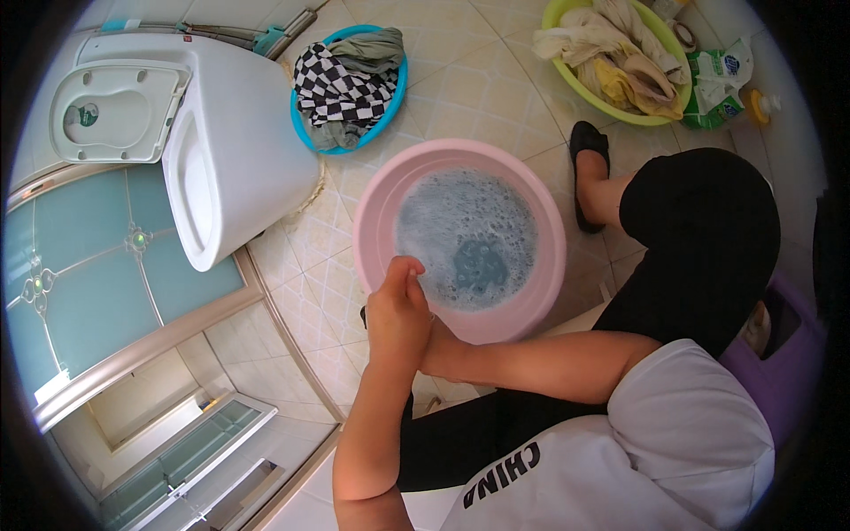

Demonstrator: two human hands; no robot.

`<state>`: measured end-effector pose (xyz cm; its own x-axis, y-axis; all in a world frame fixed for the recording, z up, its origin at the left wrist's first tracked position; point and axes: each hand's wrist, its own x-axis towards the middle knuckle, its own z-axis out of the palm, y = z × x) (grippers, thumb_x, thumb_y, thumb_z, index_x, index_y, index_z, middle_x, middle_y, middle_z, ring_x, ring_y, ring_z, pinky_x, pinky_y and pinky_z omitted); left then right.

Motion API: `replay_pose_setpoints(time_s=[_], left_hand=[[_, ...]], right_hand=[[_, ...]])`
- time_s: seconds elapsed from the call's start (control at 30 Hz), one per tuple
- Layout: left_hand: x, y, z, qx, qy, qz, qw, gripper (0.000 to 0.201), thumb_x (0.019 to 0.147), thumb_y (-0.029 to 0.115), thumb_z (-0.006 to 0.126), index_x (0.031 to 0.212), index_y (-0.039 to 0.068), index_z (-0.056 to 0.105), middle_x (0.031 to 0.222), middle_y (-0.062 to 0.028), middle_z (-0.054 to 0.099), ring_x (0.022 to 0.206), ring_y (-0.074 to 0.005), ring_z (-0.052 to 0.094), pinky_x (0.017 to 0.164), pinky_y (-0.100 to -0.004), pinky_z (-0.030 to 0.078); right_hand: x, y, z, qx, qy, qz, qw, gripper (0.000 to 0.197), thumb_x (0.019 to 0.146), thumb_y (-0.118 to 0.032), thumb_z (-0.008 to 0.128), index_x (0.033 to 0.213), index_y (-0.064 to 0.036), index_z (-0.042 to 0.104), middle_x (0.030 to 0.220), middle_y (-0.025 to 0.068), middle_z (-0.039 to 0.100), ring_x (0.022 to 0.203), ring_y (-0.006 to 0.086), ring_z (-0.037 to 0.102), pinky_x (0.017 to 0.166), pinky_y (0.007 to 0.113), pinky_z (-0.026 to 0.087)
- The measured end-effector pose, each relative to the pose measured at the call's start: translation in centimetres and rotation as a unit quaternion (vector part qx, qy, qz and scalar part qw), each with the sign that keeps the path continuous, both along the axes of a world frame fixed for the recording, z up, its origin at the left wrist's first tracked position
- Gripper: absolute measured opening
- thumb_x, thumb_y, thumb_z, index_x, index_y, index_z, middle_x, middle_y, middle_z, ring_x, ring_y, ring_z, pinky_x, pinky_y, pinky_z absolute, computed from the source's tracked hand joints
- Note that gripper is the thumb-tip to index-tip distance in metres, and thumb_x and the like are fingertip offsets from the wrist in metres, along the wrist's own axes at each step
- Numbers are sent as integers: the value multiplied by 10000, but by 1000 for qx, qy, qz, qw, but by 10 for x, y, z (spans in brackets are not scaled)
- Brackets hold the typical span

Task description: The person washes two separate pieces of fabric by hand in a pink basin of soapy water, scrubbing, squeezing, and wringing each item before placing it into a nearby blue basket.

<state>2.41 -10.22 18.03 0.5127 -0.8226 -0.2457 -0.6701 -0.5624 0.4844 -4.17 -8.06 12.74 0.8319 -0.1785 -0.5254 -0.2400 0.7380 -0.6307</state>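
My left hand [397, 310] is held over the near-left rim of a round pink basin [548, 226], its visible fingers curled in at the top. Against the left wrist and palm lies my right hand [445, 349], its fingers hidden behind the left hand. Whether anything is between the two hands, I cannot see. The basin stands on the floor and contains cloudy blue-grey water [443, 212] topped with suds and bubbles. A darker patch without foam [482, 264] shows in the water just right of my hands.
Beyond the basin, a blue tub [405, 80] holds checkered and grey-green cloth. A lime-green tub [551, 18] at the far right holds pale and yellow cloth, beside a green-and-white packet [722, 80]. On the left stand a white toilet [257, 150] and glass-panelled door [97, 257].
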Motion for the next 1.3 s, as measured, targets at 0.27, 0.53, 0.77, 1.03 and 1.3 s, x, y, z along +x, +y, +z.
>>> replay_pose_setpoints(time_s=[0.27, 0.53, 0.77, 1.03, 1.3], left_hand=[[-8, -11, -33, 72, -100, -42, 992, 85, 847, 93, 440, 920, 102, 483, 615, -203, 556, 580, -401, 550, 509, -478, 408], [-16, -13, -69, 151, -125, -85, 977, 146, 810, 71, 466, 956, 86, 459, 651, -194, 587, 639, -372, 587, 538, -467, 445], [3, -4, -104, 131, -100, -27, 986, 102, 852, 126, 458, 931, 88, 512, 669, -177, 591, 644, -324, 596, 563, -421, 449], [57, 13, -92, 30, 341, 112, 933, 244, 821, 190, 597, 1009, 44, 541, 820, -42, 567, 739, -137, 545, 643, -275, 453], [131, -84, -130, -189, 136, 158, 960, 398, 745, 179, 667, 1058, 9, 489, 995, -138, 521, 898, -202, 509, 806, -322, 419]], right_hand=[[21, 16, -57, -249, -37, -109, 962, 391, 788, -240, 575, 1116, -72, 444, 1054, 87, 528, 1026, 207, 465, 868, 301, 371], [5, 17, -85, -47, -38, -127, 990, 412, 843, -245, 515, 1200, -89, 382, 1165, 81, 456, 1083, 187, 425, 918, 285, 337], [4, -1, -91, -130, 28, -164, 978, 387, 803, -290, 566, 1119, -90, 465, 1040, 88, 531, 963, 205, 504, 829, 299, 409], [10, -71, -107, -134, 129, 21, 982, 422, 648, -225, 738, 937, -45, 489, 745, 60, 538, 551, 109, 495, 463, 241, 408], [14, -93, -141, -199, 215, -191, 937, 432, 663, -203, 718, 966, -12, 476, 758, 65, 545, 697, 155, 543, 623, 280, 455]])
